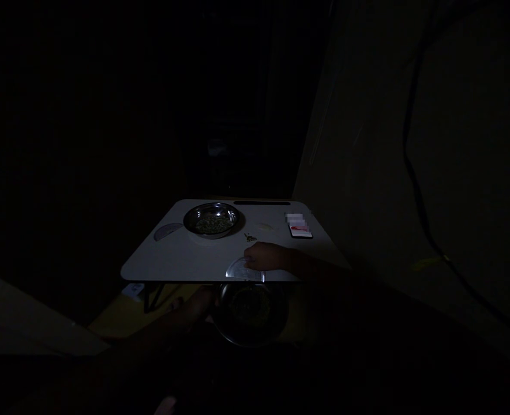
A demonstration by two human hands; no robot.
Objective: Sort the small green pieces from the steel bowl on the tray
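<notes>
The scene is very dark. A small white folding table [186,262] carries a steel bowl [213,219] of greenish seeds at its back. My right hand [264,257] rests with fingers curled on a shiny round steel plate [243,271] at the table's front edge. A few loose seeds [250,237] lie just beyond that hand. Below the front edge, my left hand [194,308] holds the rim of a second steel bowl [251,312] that also has greenish contents.
A phone [300,229] with a lit screen lies at the table's back right. A slot [261,203] runs along the back edge. A faint round mark [167,231] sits at the left. A wall with a dark cable [415,173] stands to the right.
</notes>
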